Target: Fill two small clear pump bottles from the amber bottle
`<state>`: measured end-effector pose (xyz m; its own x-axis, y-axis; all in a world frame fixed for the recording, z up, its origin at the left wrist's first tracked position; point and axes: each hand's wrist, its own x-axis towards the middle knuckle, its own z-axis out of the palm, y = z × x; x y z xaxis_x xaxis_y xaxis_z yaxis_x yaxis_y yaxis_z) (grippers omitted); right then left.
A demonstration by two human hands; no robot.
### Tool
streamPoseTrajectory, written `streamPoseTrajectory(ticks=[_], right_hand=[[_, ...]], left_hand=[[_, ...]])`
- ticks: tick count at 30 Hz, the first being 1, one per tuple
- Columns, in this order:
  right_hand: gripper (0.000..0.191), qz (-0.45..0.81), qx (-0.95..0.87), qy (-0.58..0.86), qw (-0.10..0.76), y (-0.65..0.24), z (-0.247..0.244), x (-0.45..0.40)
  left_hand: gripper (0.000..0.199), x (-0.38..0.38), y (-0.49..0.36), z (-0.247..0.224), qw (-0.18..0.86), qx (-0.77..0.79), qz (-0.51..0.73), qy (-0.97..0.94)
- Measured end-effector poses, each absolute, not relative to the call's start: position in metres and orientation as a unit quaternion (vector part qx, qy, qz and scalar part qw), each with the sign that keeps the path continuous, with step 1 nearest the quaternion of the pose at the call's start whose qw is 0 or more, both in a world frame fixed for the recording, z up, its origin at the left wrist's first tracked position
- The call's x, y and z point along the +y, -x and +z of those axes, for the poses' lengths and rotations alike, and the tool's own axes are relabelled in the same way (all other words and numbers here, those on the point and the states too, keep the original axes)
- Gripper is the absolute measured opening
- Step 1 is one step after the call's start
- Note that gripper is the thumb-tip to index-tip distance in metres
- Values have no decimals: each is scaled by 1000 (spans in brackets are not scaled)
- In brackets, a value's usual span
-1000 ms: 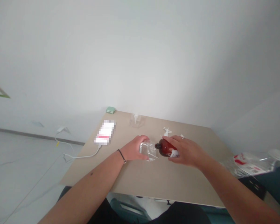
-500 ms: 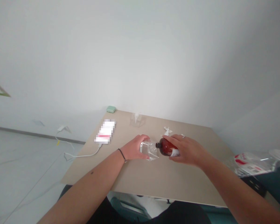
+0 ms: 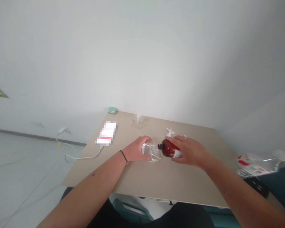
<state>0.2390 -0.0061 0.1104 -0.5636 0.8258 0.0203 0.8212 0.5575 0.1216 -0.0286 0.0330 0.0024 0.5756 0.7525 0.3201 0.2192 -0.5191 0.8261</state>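
My left hand (image 3: 139, 148) is closed around a clear plastic container (image 3: 152, 152), whose exact kind I cannot make out. My right hand (image 3: 188, 150) grips a reddish-brown bottle (image 3: 169, 148) with a white label. The bottle lies tilted on its side, its uncapped dark neck pointing left toward the clear container. Bottle mouth and container are close together; whether they touch I cannot tell. Liquid running between them is not visible. Just beyond the right hand lie white scraps (image 3: 170, 131) that look like torn paper or plastic.
On the beige table (image 3: 156, 183), a blurred-out white phone-like device (image 3: 107, 132) has a white cable (image 3: 90, 157) attached. A green case (image 3: 112, 110) and a clear box-shaped object (image 3: 139, 120) stand near the wall. A large transparent bottle (image 3: 261, 163) with a red-and-white label is at the right.
The view has shifted very slightly. Both hands keep their grips, and the brown bottle and clear container hold nearly the same position.
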Motion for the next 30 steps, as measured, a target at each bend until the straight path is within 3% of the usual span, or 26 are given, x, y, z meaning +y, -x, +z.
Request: streamPoseTrajectory(ticks=[20,25,30], right_hand=[[79,27,872,-488,16,-238,109,-9],[81,-33,853,-520,-41,-239,96,-12],[82,-103,820,-537,-171,-241,72,-17]], left_hand=[[79,35,29,-2,391,309,340,-797],[84,36,31,-2,378,306,333,-808],[80,37,31,0,370,307,337,-809]])
